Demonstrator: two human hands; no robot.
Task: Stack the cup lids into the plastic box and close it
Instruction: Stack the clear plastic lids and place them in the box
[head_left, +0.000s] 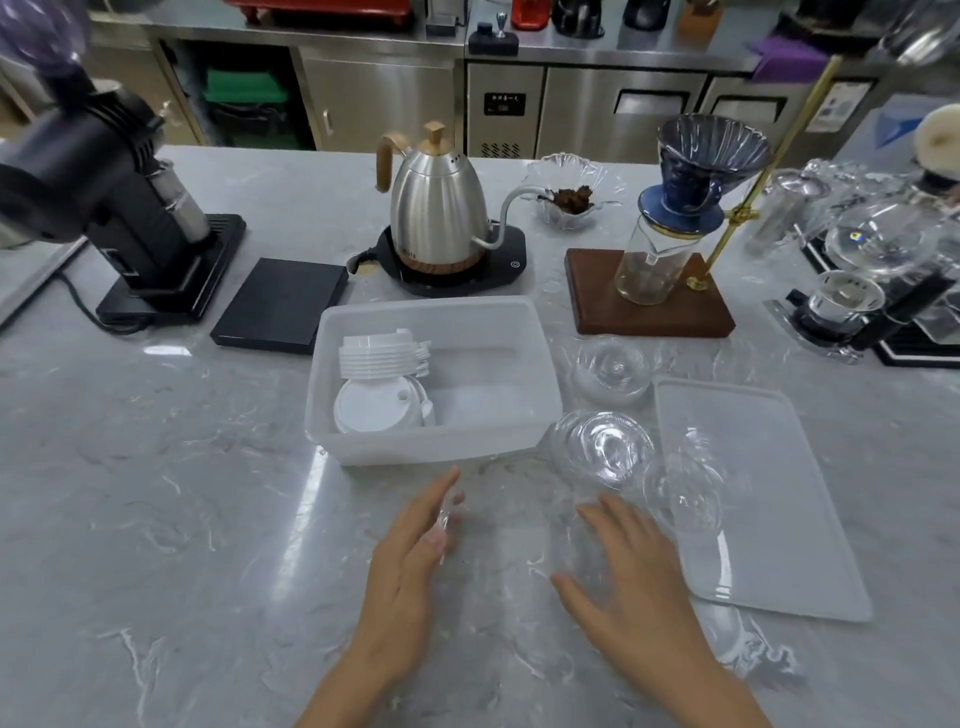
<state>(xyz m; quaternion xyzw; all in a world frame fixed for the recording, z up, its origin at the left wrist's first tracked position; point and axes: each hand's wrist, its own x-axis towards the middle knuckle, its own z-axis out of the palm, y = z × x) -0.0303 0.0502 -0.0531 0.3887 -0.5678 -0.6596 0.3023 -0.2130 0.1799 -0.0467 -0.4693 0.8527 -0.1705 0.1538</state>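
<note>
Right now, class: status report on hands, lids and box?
Left hand and right hand cupping clear lid. Plastic box open, white lids inside. Nothing blocking.

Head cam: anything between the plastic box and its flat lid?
Yes: clear dome lids sit on the counter between the plastic box and the flat lid, seen in the head view.

Bright even overhead light glared in streaks off the glossy table (156, 467), shadows were soft, the hands (410, 561) slightly motion-blurred, and frame edges fisheye-warped and soft.
</note>
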